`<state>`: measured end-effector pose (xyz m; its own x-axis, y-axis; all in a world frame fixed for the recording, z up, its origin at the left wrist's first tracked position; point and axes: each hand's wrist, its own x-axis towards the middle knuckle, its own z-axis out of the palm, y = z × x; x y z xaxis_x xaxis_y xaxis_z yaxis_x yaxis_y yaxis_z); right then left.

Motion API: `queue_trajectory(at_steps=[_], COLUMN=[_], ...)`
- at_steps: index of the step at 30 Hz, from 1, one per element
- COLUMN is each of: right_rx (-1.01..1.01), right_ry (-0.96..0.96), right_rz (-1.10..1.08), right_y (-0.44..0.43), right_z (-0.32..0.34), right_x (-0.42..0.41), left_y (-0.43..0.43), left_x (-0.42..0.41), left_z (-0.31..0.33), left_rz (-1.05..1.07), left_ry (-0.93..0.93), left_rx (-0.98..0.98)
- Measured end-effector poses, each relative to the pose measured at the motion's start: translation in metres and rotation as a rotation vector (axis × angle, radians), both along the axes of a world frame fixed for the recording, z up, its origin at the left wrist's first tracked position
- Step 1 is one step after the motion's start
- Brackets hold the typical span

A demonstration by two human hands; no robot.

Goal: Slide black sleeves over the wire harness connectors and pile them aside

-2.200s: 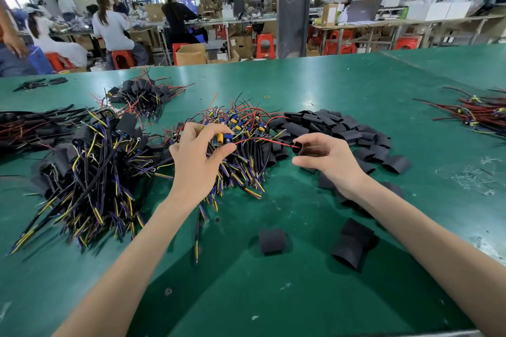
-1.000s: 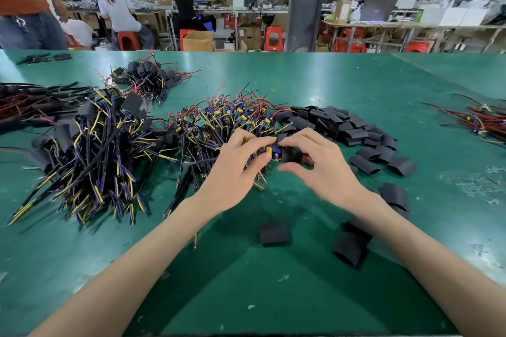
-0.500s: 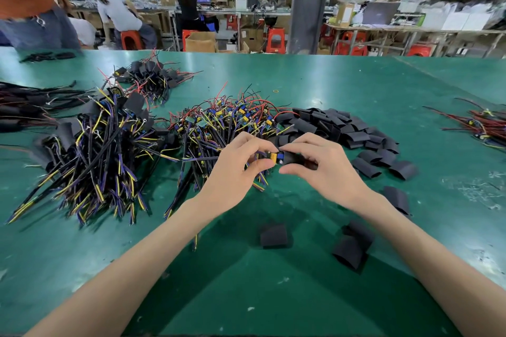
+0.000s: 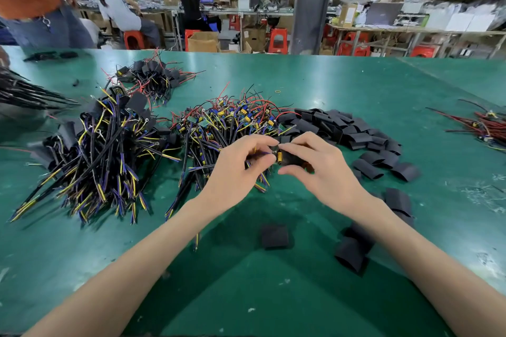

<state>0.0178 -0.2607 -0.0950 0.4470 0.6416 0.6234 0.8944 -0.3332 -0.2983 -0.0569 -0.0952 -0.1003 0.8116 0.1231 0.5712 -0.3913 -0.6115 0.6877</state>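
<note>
My left hand (image 4: 241, 169) pinches the wires of one harness just behind its yellow connector (image 4: 279, 156). My right hand (image 4: 317, 169) pinches a black sleeve (image 4: 291, 159) that sits partly over that connector. Both hands meet above the near edge of the unsleeved harness heap (image 4: 232, 123) at mid-table. The loose black sleeves (image 4: 339, 128) lie heaped just right of it. A pile of sleeved harnesses (image 4: 101, 150) lies to the left.
Single sleeves lie near me on the green table (image 4: 356, 85): one (image 4: 274, 236) in front, others (image 4: 353, 252) under my right forearm. A smaller sleeved bundle (image 4: 153, 76) sits far left, red wires (image 4: 484, 123) at the right edge. People work at benches beyond.
My left hand lifted a harness from the heap and my right hand brought a sleeve to it. The hands met, and the sleeve now covers more of the connector.
</note>
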Motion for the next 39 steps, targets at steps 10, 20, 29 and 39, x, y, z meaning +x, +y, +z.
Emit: queue_trajectory(at_steps=[10,20,29,39], right_rx=[-0.057,0.017,-0.556,-0.776], right_ry=[-0.067,-0.058,0.265,0.408], right_rz=[0.037,-0.008,-0.523,-0.466], right_y=[0.002,-0.003,-0.044,-0.047], right_z=[-0.004,0.009,0.021,0.013], right_x=[-0.002,-0.002,0.037,0.046], left_y=[-0.001,0.006,0.115,0.162], left_x=[0.001,-0.006,-0.018,-0.02], left_z=[-0.003,0.019,0.062,0.03], left_rz=[-0.002,0.085,0.845,1.275], left_ry=[0.049,-0.077,-0.446,0.065], left_rx=[-0.048,0.087,0.178,0.334])
